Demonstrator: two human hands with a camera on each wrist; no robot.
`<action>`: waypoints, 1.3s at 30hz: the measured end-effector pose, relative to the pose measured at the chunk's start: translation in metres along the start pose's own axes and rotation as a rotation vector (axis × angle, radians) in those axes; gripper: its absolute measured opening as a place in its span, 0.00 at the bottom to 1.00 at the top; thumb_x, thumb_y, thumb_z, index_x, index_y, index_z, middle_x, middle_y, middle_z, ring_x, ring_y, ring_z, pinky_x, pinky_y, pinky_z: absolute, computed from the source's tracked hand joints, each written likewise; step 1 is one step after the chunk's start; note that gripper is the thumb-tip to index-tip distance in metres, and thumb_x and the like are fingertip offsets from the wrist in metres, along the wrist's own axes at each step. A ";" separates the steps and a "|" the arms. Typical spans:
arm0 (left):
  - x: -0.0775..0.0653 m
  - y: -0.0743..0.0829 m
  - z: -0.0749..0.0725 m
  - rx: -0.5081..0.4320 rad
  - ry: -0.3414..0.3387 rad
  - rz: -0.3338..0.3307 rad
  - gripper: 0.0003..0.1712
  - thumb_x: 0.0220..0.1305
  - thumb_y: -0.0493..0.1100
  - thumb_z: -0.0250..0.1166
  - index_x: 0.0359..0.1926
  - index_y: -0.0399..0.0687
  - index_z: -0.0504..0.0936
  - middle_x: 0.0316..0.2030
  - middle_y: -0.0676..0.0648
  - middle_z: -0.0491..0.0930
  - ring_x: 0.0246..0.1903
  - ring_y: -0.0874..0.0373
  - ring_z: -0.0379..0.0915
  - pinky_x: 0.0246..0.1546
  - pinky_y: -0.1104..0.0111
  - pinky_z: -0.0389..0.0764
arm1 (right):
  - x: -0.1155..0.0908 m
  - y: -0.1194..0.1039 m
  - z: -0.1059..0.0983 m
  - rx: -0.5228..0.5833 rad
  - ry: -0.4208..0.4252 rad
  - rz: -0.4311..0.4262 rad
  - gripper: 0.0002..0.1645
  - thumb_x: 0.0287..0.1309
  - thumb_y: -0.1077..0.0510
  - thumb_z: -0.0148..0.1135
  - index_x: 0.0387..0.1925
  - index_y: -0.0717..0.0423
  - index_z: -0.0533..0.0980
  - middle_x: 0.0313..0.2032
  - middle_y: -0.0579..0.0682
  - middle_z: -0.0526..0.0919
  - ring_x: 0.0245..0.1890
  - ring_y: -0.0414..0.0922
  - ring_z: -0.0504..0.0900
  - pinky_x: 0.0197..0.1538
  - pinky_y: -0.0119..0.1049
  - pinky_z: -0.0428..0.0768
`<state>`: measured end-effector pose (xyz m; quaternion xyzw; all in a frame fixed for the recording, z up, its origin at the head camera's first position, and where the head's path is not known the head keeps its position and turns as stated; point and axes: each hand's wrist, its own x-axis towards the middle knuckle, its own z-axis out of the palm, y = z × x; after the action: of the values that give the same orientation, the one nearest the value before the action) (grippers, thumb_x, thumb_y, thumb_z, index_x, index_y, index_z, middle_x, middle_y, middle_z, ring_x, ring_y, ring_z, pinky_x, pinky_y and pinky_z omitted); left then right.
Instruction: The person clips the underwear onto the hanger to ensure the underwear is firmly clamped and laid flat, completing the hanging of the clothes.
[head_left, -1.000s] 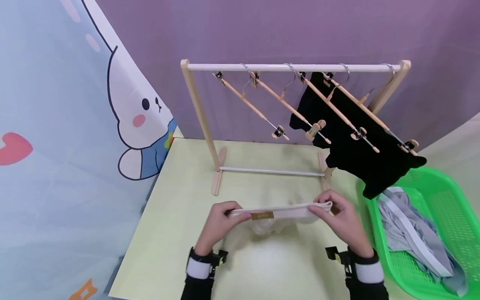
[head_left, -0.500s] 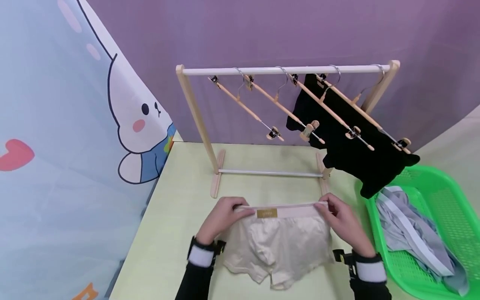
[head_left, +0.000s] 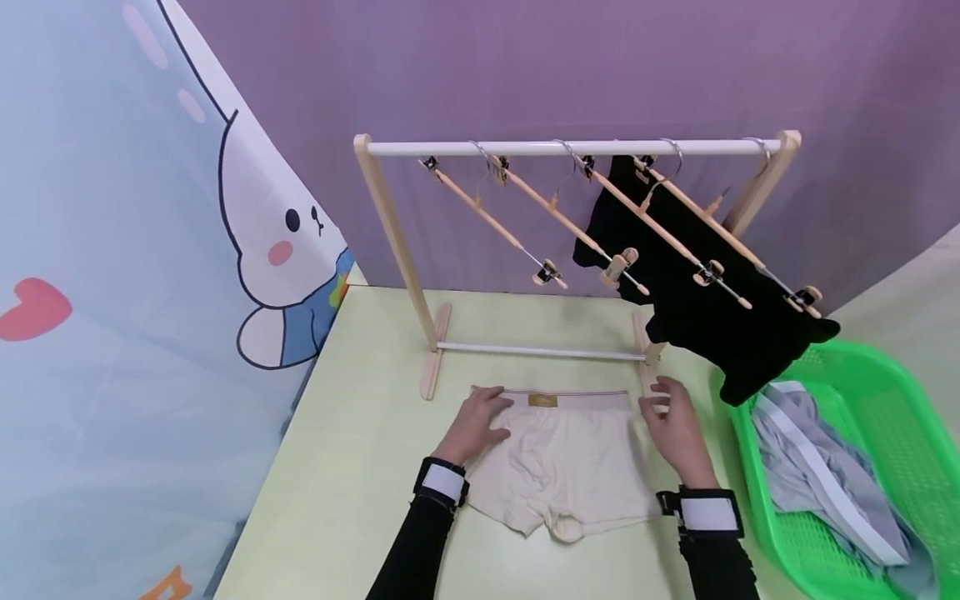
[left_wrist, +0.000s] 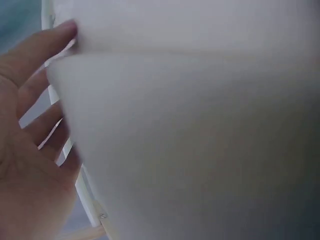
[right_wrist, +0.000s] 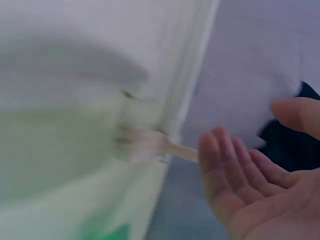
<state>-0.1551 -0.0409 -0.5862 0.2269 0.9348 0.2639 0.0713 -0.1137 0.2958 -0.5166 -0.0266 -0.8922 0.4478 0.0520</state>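
Black sleeves (head_left: 412,546), black wristbands (head_left: 705,494), rectangular white panels (head_left: 709,515), bare fingers (right_wrist: 218,172)

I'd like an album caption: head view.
Left hand and right hand frame pale shorts on a table before a hanger rack.

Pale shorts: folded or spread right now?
Spread. The shorts lie laid out on the table, the waistband running straight across and both legs showing side by side.

The beige shorts (head_left: 573,467), previously held up, are now lying flat in front of the rack (head_left: 525,149), their waistband (head_left: 592,402) sitting nearer its base. I am no longer pinching: my left hand (head_left: 472,428) is resting loosely at the near side; my right hand (head_left: 678,433) is standing clear, near the rack's right foot (head_left: 640,329).
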 end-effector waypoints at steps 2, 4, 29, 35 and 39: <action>-0.001 -0.003 0.002 -0.043 0.018 -0.023 0.30 0.61 0.45 0.72 0.63 0.44 0.76 0.68 0.40 0.68 0.69 0.44 0.62 0.69 0.50 0.62 | 0.003 -0.009 -0.010 0.039 0.075 -0.051 0.27 0.70 0.64 0.54 0.64 0.74 0.60 0.55 0.70 0.74 0.47 0.45 0.80 0.46 0.25 0.77; 0.000 -0.003 -0.001 -0.136 0.064 -0.063 0.28 0.64 0.45 0.69 0.64 0.44 0.76 0.66 0.41 0.70 0.67 0.46 0.65 0.68 0.52 0.65 | 0.005 -0.021 -0.022 0.094 0.139 -0.093 0.27 0.70 0.64 0.55 0.64 0.73 0.61 0.53 0.68 0.76 0.45 0.32 0.77 0.43 0.16 0.72; 0.065 -0.036 -0.134 -0.379 0.813 -0.438 0.21 0.76 0.46 0.54 0.62 0.38 0.71 0.49 0.35 0.80 0.44 0.42 0.79 0.41 0.55 0.79 | 0.036 -0.126 -0.090 0.588 0.413 -0.296 0.30 0.60 0.68 0.66 0.63 0.58 0.71 0.57 0.53 0.79 0.56 0.43 0.80 0.56 0.26 0.76; 0.067 -0.039 -0.133 -0.263 0.746 -0.468 0.18 0.78 0.47 0.51 0.51 0.36 0.77 0.37 0.35 0.84 0.22 0.46 0.77 0.15 0.64 0.69 | 0.036 -0.139 -0.095 0.376 0.527 -0.346 0.16 0.65 0.65 0.62 0.53 0.65 0.80 0.41 0.39 0.83 0.34 0.32 0.84 0.41 0.20 0.78; 0.068 -0.039 -0.133 -0.239 0.742 -0.469 0.19 0.78 0.48 0.50 0.52 0.36 0.77 0.39 0.36 0.85 0.24 0.44 0.80 0.18 0.61 0.73 | 0.037 -0.144 -0.095 0.260 0.623 -0.391 0.12 0.64 0.64 0.64 0.47 0.62 0.85 0.34 0.33 0.81 0.27 0.28 0.75 0.33 0.19 0.70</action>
<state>-0.2645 -0.1001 -0.4947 -0.1108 0.8862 0.4102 -0.1848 -0.1391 0.2885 -0.3419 0.0160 -0.7579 0.5092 0.4075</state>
